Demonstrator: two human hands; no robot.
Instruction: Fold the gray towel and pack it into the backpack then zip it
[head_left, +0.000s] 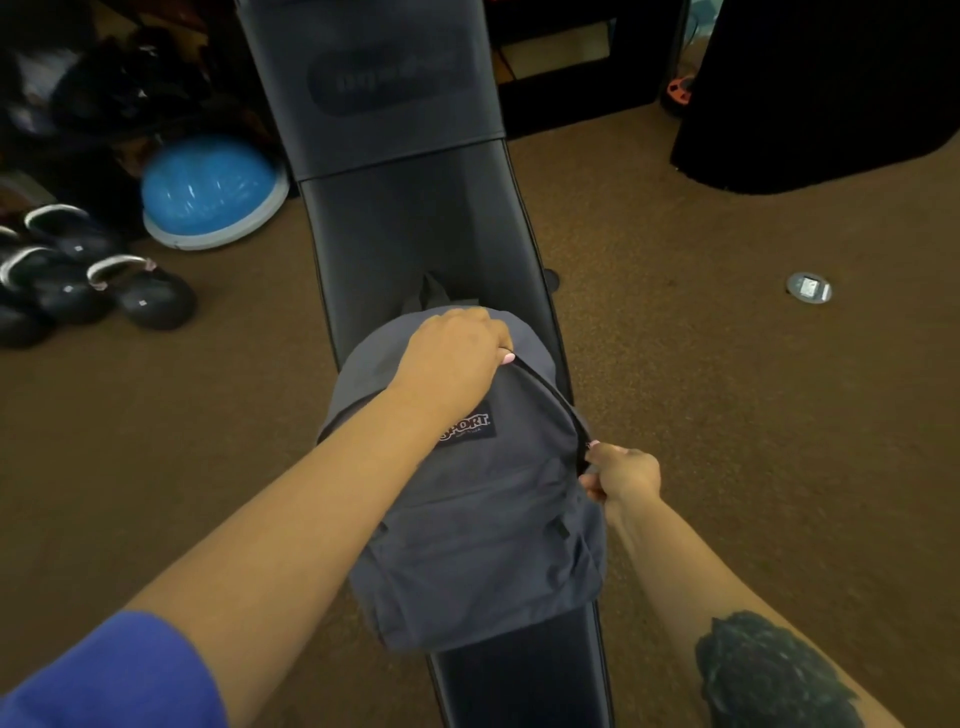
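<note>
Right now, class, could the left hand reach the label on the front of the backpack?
Probably yes. The left hand rests on top of the backpack, and the label lies just below it, beside the left forearm, with nothing covering it.

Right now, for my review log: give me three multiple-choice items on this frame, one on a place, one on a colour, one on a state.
1. The backpack lies on:
A. the carpet
B. the dark bench
C. a shelf

2. The dome on the floor is:
A. red
B. green
C. blue

3. The right hand is:
A. pinching at the zipper
B. flat on the carpet
C. lifting a kettlebell

Key: B, bench padding shows above and below the bag; C, its top is blue; A, fingers are curled at the zipper line while the left hand grips the bag's top.
</note>
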